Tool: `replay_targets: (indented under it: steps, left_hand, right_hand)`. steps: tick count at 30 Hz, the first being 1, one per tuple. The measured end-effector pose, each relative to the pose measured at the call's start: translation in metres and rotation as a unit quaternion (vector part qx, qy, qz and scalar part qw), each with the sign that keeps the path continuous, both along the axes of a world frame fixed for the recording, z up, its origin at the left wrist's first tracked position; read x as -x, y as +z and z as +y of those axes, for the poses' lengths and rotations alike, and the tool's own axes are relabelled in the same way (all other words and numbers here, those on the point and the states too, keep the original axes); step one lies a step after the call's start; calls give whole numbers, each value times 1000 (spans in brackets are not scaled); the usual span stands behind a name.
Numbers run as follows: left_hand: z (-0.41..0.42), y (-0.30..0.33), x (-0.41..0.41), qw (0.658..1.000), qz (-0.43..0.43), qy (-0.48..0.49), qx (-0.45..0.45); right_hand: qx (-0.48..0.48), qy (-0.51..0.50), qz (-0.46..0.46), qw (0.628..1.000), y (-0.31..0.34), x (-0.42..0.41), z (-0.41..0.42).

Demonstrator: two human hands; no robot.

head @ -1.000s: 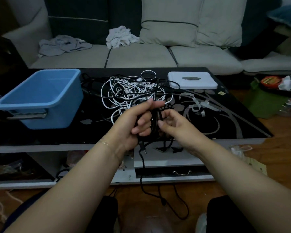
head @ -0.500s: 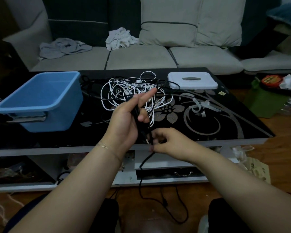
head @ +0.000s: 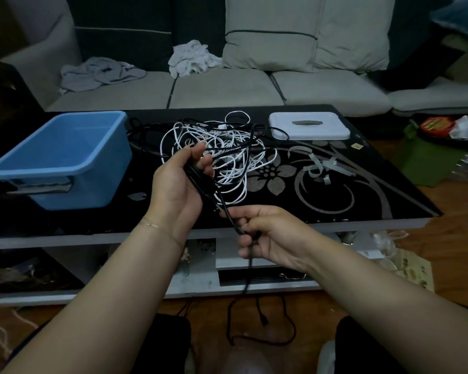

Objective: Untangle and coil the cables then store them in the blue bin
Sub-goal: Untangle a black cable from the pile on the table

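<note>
A tangle of white cables [head: 229, 155] mixed with black ones lies in the middle of the black glass table [head: 362, 201]. My left hand [head: 177, 184] holds loops of a black cable [head: 229, 214] above the table's front edge. My right hand [head: 265, 236], lower and to the right, grips the same black cable, which runs down to the floor and lies there in loose loops. The blue bin [head: 62, 160] stands on the table's left side, with nothing visible inside.
A white lid [head: 308, 125] lies at the table's back right. Behind the table is a grey sofa [head: 227, 87] with crumpled cloths [head: 192, 60]. A green box [head: 427, 160] and bags stand on the floor at right. My knees are at the bottom edge.
My right hand has slid down the black cable toward the table's front edge and away from my left hand. My left hand stayed raised with the loops.
</note>
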State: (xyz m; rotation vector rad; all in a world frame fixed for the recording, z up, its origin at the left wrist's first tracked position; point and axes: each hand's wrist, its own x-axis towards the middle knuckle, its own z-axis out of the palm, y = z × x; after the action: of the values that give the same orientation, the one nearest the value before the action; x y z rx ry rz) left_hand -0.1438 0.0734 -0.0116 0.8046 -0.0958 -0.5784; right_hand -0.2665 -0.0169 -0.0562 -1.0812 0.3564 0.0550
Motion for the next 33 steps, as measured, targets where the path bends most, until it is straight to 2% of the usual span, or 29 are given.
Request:
replay_targets:
  steps: [2,4,7,9,11,13,14,15,16,17,18,20,23,24,28,29,30,33]
  left_hand:
    - [1,-1,-3,1000,-7,-11,-1]
    - [2,-3,-4,999,-40,-13,-29]
    - [-1,-7,2,983,-136,-3,-121]
    - [-4,-9,9,953,-229,-5,-197]
    - [-7,-12,16,916,-315,-20,-249]
    - [-9,-17,25,882,-376,-26,-284]
    - [-10,-19,28,854,-415,-22,-314]
    - [-10,-21,30,811,-465,-11,-356]
    - [-9,-22,30,764,-508,-2,-399]
    - [-10,-25,29,734,-529,1,-427]
    - [-10,-25,27,727,-528,-12,-439]
    - [-11,-26,25,739,-508,-60,-439]
    - [-8,-21,33,792,-446,-178,-378]
    - [-5,-18,37,800,-430,-227,-352]
    - [-2,-8,46,762,-457,-326,-324]
    - [-2,-8,45,749,-467,-340,-324]
    - [-3,-7,44,736,-475,-350,-331]
    - [-5,-8,37,719,-484,-350,-355]
  right_hand:
    - [49,-18,16,998,1,-1,-1]
    - [175,-19,22,984,2,0,-1]
    - [410,24,-13,912,-2,1,-5]
    - [512,40,-37,857,-4,1,-8]
    - [626,39,-51,777,-2,5,-9]
    - [741,26,-85,666,-1,10,-9]
    - [786,14,-117,607,-1,12,-9]
    - [818,6,-147,556,0,13,-10]
    - [836,1,-169,522,2,14,-11]
    - [843,-5,-180,506,4,15,-12]
    - [846,-12,-184,501,5,15,-14]
    - [845,-31,-181,502,8,16,-18]
    - [850,-58,-183,490,13,19,-23]
    - [851,-66,-182,488,14,20,-24]
    - [859,-92,-141,484,24,24,-28]
    - [852,-87,-129,500,27,26,-28]
    - [833,-75,-115,536,30,26,-29]
    - [683,-23,-87,725,32,28,-35]
